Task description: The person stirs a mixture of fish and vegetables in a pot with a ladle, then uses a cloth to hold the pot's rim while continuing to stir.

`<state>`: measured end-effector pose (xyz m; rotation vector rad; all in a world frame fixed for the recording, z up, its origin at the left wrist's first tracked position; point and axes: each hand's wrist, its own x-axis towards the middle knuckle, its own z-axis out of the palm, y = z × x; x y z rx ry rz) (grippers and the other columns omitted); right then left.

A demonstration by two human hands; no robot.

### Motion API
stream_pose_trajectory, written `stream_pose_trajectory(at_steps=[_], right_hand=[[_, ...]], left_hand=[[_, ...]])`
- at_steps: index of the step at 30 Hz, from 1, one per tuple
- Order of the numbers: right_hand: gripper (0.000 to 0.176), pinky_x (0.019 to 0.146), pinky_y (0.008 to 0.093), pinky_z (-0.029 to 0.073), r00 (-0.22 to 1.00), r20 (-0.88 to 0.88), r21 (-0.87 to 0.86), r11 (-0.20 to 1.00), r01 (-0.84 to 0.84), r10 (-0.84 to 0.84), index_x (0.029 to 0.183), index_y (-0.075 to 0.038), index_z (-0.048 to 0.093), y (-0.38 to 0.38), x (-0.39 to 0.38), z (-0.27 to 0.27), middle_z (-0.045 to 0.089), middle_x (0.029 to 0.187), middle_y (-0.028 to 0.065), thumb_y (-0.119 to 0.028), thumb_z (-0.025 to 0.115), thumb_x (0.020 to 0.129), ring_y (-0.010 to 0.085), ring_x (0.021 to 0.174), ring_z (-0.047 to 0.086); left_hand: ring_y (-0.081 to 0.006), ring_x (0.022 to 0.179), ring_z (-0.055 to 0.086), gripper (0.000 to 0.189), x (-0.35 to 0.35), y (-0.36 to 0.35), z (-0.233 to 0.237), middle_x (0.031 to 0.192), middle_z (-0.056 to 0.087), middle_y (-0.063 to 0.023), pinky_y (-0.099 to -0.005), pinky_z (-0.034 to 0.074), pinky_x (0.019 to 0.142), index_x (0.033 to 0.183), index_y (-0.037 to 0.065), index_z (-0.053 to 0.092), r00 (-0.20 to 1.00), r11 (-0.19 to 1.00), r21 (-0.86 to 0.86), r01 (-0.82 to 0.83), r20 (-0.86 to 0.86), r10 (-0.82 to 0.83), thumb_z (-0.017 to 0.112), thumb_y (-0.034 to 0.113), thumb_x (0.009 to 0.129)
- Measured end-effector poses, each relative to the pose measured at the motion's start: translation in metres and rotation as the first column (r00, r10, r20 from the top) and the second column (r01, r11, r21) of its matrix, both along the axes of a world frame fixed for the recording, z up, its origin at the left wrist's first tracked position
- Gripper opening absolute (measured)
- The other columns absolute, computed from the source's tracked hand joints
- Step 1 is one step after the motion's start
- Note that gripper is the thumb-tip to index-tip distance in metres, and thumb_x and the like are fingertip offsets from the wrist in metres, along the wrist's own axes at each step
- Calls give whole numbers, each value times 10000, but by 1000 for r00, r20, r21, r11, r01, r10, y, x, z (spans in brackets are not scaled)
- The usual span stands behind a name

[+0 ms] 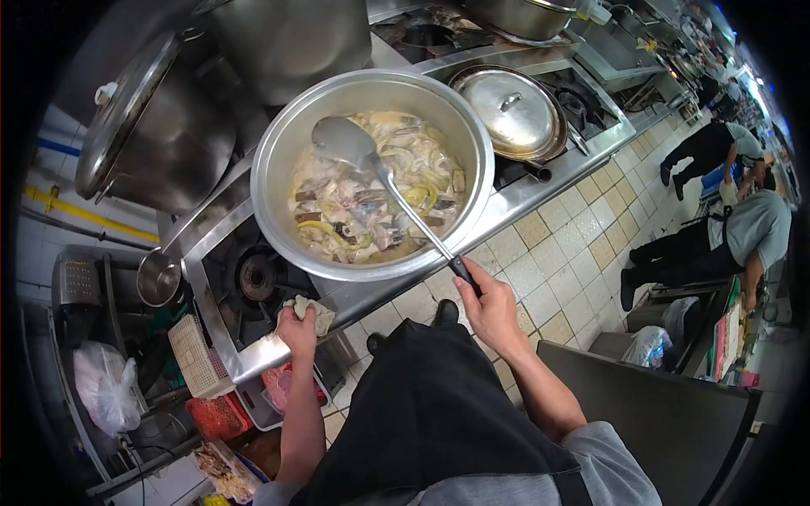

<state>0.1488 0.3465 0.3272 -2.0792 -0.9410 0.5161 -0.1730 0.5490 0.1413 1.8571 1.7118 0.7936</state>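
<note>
A wide metal pot (272,240) stands on the stove, holding a stew (396,143) of pale chunks, dark pieces and green-yellow slices in cloudy liquid. My right hand (492,308) is wrapped round the black handle of a long spatula (348,143). Its broad steel blade lies over the stew at the far left of the pot, and its shaft crosses the near right rim. Below the pot's left side, at the stove's front edge, my left hand (297,327) is closed on a pale cloth (315,314).
A lidded pan (510,114) sits right of the pot. Tall stockpots (160,135) stand behind and left. An uncovered burner (257,277) and a metal ladle (159,280) are at left. Two people (751,228) stand across the tiled aisle; a dark counter (641,413) is behind my right arm.
</note>
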Motion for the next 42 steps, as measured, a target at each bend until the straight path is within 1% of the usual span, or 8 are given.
stream_pose_trajectory(at_steps=[8, 16, 20, 22, 24, 29, 36, 42], right_hand=[[362, 714, 466, 538, 995, 82, -167, 983, 75, -61, 1286, -71, 650, 14, -18, 6, 705, 864, 238, -236, 646, 964, 420, 821, 703], [358, 711, 443, 537, 988, 136, -74, 994, 80, -70, 1288, -67, 650, 18, -23, -1, 698, 864, 241, -205, 657, 958, 416, 832, 702], [363, 697, 389, 535, 993, 114, -86, 995, 41, -32, 1269, -59, 678, 4, 21, 15, 716, 895, 229, -211, 697, 941, 293, 725, 713], [349, 695, 352, 534, 943, 329, -9, 998, -58, 57, 1245, -57, 699, -14, 54, 51, 736, 934, 204, -178, 729, 920, 233, 716, 698], [360, 690, 321, 532, 920, 386, -51, 997, -57, 72, 1234, -64, 711, -29, 83, 98, 747, 960, 170, -139, 762, 886, 208, 736, 698], [361, 604, 350, 483, 629, 734, -291, 955, -52, 257, 1175, -135, 748, -36, 105, 204, 663, 805, 90, -140, 801, 818, 247, 634, 629], [336, 676, 407, 450, 356, 814, -465, 882, -72, 459, 1162, -101, 741, -15, 120, 264, 581, 793, 91, -92, 734, 826, 285, 726, 581], [325, 694, 427, 444, 278, 787, -553, 830, -77, 551, 1142, -54, 736, 13, 105, 285, 579, 800, 105, -81, 719, 818, 301, 738, 582]], left_hand=[[-323, 773, 655, 287, -4, -6, -4, 848, 665, -170, -430, 505, 735, 873, -15, 628, 984, 999, 24, 26, 176, -30, 795, 207, 797], [-369, 815, 635, 302, -9, -2, -10, 850, 636, -169, -463, 491, 752, 865, 10, 607, 994, 990, 113, 90, 48, -96, 798, 233, 797], [-370, 812, 629, 315, -10, -5, -11, 844, 629, -167, -468, 490, 755, 860, 16, 596, 998, 992, 111, 61, 19, -64, 799, 248, 793], [-379, 817, 627, 325, -9, -4, -18, 846, 627, -170, -473, 489, 756, 857, 19, 590, 999, 992, 117, 35, -14, -34, 796, 261, 792], [-387, 830, 622, 336, -8, -3, -21, 853, 625, -174, -478, 488, 758, 858, 20, 587, 999, 981, 191, 43, -19, -40, 792, 277, 790], [-392, 852, 619, 341, -5, -5, -27, 873, 626, -177, -482, 486, 769, 865, 24, 590, 1000, 978, 207, 3, -14, 0, 789, 290, 787], [-397, 836, 609, 321, 4, -9, -27, 849, 607, -179, -495, 473, 759, 827, 14, 572, 998, 969, 241, -60, -11, 64, 787, 248, 782], [-385, 806, 604, 325, 5, -8, -26, 827, 596, -169, -486, 474, 743, 795, 11, 562, 995, 964, 252, -83, -40, 96, 795, 238, 780]])
